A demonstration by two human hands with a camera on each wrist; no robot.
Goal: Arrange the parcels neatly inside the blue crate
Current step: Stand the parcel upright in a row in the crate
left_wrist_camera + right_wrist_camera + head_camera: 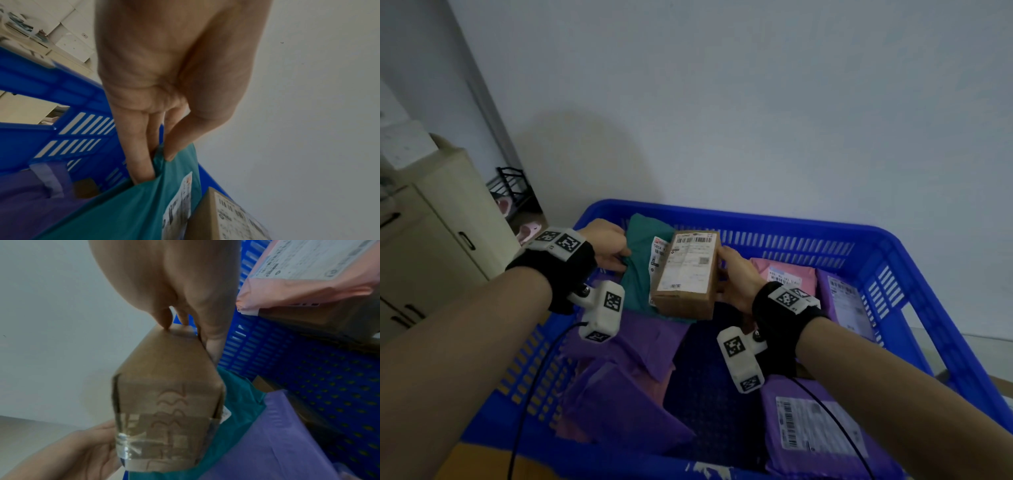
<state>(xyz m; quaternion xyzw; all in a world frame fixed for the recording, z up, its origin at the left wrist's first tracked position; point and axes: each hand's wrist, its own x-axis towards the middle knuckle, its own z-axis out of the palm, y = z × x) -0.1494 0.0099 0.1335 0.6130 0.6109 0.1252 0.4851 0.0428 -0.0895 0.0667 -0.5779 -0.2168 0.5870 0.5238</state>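
1. While our right hand clasps the cardboard box and our left hand pinches the teal mailer, both sit at the blue crate's eleven o'clock.
2. We judge the arranging midway: purple mailers at six o'clock lie askew.

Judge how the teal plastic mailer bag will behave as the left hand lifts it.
The teal plastic mailer bag is probably floppy: it creases where the left hand pinches its edge. It looks thin, so likely light. The smooth film may slip from a grip that small.

Blue crate glossy slotted plastic; box matt cardboard, shiny clear tape; teal mailer smooth plastic film.
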